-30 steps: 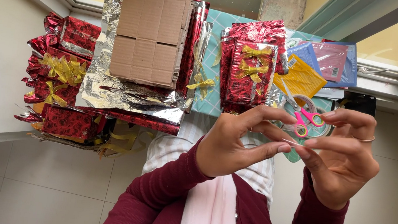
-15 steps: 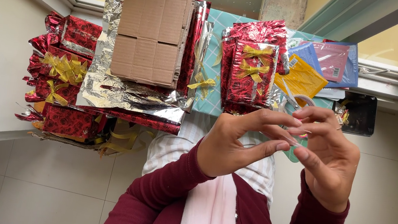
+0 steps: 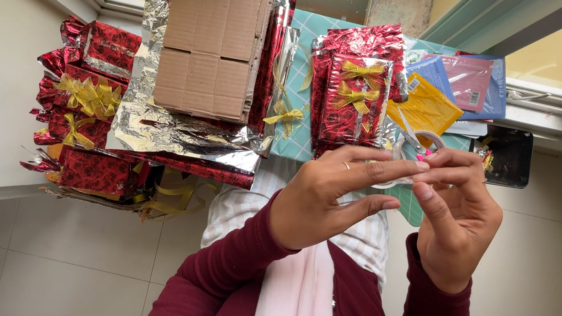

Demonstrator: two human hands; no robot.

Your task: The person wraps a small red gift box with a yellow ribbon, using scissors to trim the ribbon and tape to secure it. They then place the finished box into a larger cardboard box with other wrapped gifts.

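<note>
My left hand (image 3: 322, 202) and my right hand (image 3: 459, 216) are raised in front of me in dark red sleeves, fingertips meeting. Each hand's thumb and forefinger are pinched on a small thin piece that I cannot make out. Just behind the fingertips, scissors with pink handles (image 3: 417, 145) lie on a teal mat (image 3: 408, 202). Past them is a red rose-patterned gift box with gold bows (image 3: 354, 95). My left hand wears a ring.
A flattened cardboard box (image 3: 213, 42) lies on crumpled silver foil (image 3: 155, 132). Several red wrapped gifts with gold bows (image 3: 88, 95) are piled at the left. Yellow, blue and pink packets (image 3: 446, 92) and a dark tray (image 3: 506, 157) sit at the right.
My right hand has closed in from the right and curled its spread fingers until they meet my left fingertips, covering most of the scissors. My left hand has hardly moved.
</note>
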